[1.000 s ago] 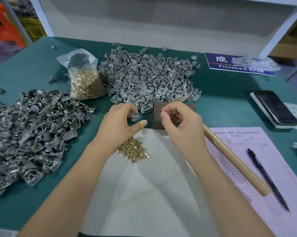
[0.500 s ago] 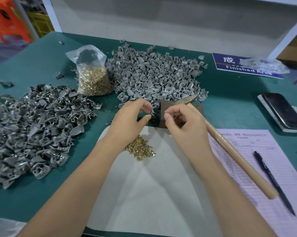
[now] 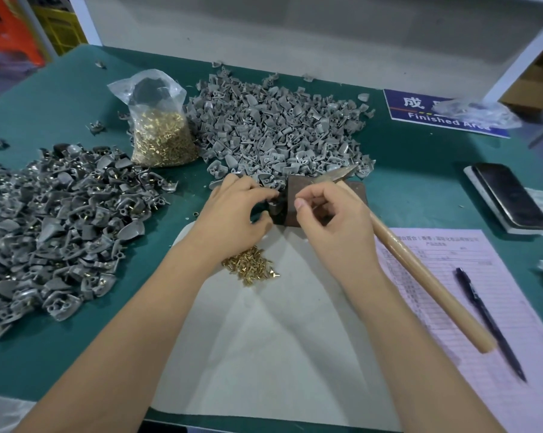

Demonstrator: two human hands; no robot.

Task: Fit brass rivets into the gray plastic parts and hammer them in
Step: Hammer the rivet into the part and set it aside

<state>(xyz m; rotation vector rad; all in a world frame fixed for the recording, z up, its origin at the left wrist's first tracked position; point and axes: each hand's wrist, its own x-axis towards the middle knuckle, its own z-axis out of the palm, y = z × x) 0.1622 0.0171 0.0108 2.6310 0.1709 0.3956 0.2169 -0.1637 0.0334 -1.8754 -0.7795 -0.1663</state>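
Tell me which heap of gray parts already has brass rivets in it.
The gray heap on the left: brass pins stick out of many of its parts. The far heap behind the hands shows plain gray parts only.

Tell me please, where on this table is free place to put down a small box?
Free: the white sheet between the forearms, below the loose rivets; green mat between the gray parts pile and the phone. Crowded: the left pile, rivet bag and block.
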